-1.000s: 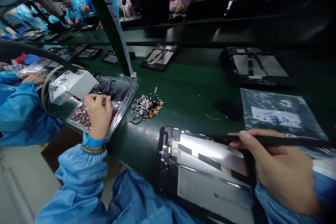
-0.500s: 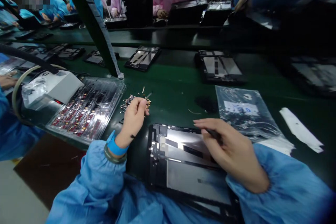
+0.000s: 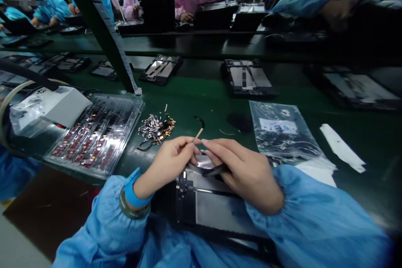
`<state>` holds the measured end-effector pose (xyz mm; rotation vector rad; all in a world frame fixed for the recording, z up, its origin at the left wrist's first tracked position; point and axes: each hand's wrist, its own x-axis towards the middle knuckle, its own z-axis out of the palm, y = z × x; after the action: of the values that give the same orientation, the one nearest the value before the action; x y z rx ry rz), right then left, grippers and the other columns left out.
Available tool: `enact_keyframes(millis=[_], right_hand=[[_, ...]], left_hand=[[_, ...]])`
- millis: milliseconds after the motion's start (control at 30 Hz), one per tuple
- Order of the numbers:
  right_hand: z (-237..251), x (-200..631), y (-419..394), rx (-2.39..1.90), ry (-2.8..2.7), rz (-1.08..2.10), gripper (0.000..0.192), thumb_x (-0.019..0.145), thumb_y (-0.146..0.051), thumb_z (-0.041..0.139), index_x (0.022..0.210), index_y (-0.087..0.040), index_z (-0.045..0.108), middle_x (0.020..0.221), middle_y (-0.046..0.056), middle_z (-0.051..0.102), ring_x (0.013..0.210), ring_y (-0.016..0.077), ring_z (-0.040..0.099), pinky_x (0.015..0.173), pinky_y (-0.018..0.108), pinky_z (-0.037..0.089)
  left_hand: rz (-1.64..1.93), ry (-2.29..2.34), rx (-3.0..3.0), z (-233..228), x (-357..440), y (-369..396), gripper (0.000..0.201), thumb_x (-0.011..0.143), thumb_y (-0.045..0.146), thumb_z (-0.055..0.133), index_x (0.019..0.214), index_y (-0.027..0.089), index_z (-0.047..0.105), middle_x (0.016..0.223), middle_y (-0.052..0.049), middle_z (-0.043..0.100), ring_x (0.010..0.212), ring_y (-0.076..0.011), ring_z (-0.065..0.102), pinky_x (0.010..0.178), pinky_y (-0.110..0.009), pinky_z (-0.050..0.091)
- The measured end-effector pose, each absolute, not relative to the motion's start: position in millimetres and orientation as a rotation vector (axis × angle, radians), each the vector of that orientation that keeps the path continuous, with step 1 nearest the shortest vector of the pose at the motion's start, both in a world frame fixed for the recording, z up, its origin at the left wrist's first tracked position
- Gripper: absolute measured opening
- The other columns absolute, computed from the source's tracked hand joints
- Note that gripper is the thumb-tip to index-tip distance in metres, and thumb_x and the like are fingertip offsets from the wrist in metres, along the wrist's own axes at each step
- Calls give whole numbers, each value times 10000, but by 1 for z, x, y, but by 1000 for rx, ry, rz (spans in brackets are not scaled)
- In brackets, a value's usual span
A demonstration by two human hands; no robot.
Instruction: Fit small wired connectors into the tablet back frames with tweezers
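My left hand [image 3: 174, 161] pinches a thin light strip [image 3: 197, 135] that sticks up from the fingertips; a curved black piece shows at its upper end. Black tweezers [image 3: 216, 170] lie in the closed fingers of my right hand [image 3: 248, 171], whose fingertips meet those of the left. Just below both hands is an opened tablet [image 3: 220, 211] with a silvery inside and black frame, its upper part partly covered by them. A heap of small metallic parts with thin leads [image 3: 157, 127] lies left of the strip.
At left, a clear plastic tray [image 3: 124, 134] of small parts stands beside a white box [image 3: 67, 104]. A clear bag [image 3: 282, 130] and a white strip [image 3: 342, 146] lie at right. More opened tablets [image 3: 248, 77] rest farther back. Co-workers sit across the line.
My left hand has moved right from the heap, holding the strip. My right hand has moved left with the tweezers, and the two now meet above the tablet.
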<state>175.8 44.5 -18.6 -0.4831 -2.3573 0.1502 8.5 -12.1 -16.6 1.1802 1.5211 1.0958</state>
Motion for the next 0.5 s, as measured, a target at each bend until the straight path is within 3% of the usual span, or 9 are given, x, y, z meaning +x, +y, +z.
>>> enact_keyframes(millis=[167,267,367,500], right_hand=[[-23,167,37,-452,-2425,-244,232,907,-89,444,967,-83,668,892,131,726,741,193,682,620,274,541],[-23,173,37,-471,-2443,-269,237,908,-94,437,910,-79,673,772,111,714,643,169,662,542,251,511],[-21,183,38,-526,-2396,-65,204,912,-131,455,940,-118,656,792,91,709,710,157,669,611,237,530],[-21,185,31,-432,-2390,-107,205,902,-102,475,1018,-96,644,939,133,730,807,194,689,692,281,558]], left_hand=[[1116,1533,1355,-21,25,-24,235,862,208,453,896,203,685,826,-23,696,763,-152,635,716,-244,491],[1084,1552,1378,-23,25,-25,227,854,210,475,900,223,697,871,-23,711,774,-164,642,728,-255,499],[1051,1441,1162,-26,23,-24,232,850,244,488,954,211,693,801,-19,715,656,-147,646,630,-239,522],[1076,1354,1066,-26,27,-24,245,827,241,510,994,202,686,854,-22,721,694,-145,669,697,-246,546]])
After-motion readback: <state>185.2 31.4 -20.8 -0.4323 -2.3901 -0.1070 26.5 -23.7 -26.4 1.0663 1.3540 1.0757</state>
